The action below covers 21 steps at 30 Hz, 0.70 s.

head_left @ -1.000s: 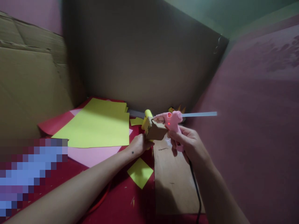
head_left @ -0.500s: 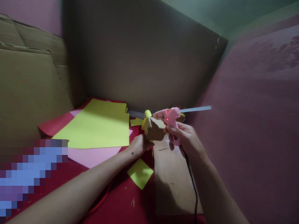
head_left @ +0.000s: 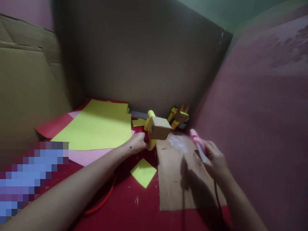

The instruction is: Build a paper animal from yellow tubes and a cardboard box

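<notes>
My left hand [head_left: 139,142] is closed around a craft piece made of a yellow paper tube [head_left: 150,115] and a small cardboard box [head_left: 161,127]. The box faces right, above the far left corner of a flat cardboard sheet [head_left: 172,192]. To the right, my right hand [head_left: 216,157] grips a pink hot glue gun [head_left: 197,141]. A pale glue stick [head_left: 202,154] sticks out of its back end towards me, and a black cord [head_left: 218,199] hangs below. Dried glue [head_left: 178,142] marks the sheet under the gun.
A yellow and orange paper figure [head_left: 180,116] stands by the back wall. Large yellow paper sheets [head_left: 103,125] lie on pink paper [head_left: 96,156] at left. A yellow paper square [head_left: 143,173] and a red cord [head_left: 103,203] are on the red surface [head_left: 120,215]. Cardboard [head_left: 26,86] rises at left.
My right hand has moved the glue gun right and down, away from the cardboard box, turning its glue stick towards me. The paper figure behind is now uncovered. My left hand keeps its hold.
</notes>
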Each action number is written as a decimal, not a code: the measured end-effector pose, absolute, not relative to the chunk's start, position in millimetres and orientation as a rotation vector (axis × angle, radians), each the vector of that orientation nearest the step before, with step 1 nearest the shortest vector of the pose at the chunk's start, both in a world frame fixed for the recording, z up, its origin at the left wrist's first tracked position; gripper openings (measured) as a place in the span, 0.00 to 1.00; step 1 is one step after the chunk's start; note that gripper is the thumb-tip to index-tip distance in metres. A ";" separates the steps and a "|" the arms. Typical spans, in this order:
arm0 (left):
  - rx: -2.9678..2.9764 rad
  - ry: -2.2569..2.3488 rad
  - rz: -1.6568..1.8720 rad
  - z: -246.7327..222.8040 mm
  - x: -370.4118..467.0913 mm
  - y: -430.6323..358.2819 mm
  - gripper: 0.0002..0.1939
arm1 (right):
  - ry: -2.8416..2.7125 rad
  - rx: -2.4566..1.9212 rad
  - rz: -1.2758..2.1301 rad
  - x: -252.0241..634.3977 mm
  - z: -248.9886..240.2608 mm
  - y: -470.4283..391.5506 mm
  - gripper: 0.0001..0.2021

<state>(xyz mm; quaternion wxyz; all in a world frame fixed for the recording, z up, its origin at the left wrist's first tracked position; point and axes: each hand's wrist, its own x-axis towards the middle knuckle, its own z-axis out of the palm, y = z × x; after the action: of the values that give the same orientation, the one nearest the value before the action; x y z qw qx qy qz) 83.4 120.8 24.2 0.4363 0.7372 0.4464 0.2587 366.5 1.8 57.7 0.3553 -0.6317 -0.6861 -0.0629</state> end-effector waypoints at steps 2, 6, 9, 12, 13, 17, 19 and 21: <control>1.924 1.139 0.478 30.7 76.2 120.4 0.05 | -1.786 -1.869 -0.320 380.2 41.6 0.2 0.20; 2.106 1.068 0.230 38.3 71.8 109.6 0.07 | -1.855 -2.152 -0.331 387.3 25.4 -2.0 0.21; 2.262 1.026 0.136 39.8 76.0 98.4 0.18 | -1.943 -2.208 -0.281 385.1 23.1 -1.2 0.21; 2.416 1.023 0.020 39.5 81.5 93.1 0.20 | -2.011 -2.197 -0.215 384.5 20.7 0.7 0.18; 2.430 1.033 -0.005 38.7 82.9 93.3 0.18 | -2.026 -2.192 -0.196 384.8 19.2 1.2 0.16; 2.367 1.055 0.015 32.3 84.7 100.6 0.09 | -2.046 -2.189 -0.155 388.4 10.6 2.5 0.15; 2.308 1.057 0.044 29.8 82.2 105.2 0.09 | -2.046 -2.171 -0.137 391.4 6.8 2.5 0.16; 2.221 1.037 0.090 31.0 77.4 108.5 0.09 | -2.051 -2.120 -0.110 394.3 5.6 1.9 0.18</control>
<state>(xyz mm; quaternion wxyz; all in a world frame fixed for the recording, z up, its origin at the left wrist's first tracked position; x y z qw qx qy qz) 77.4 108.5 31.0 0.3374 0.8524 0.3980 0.0346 394.3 1.9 5.6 0.0948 -0.7151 -0.6916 -0.0370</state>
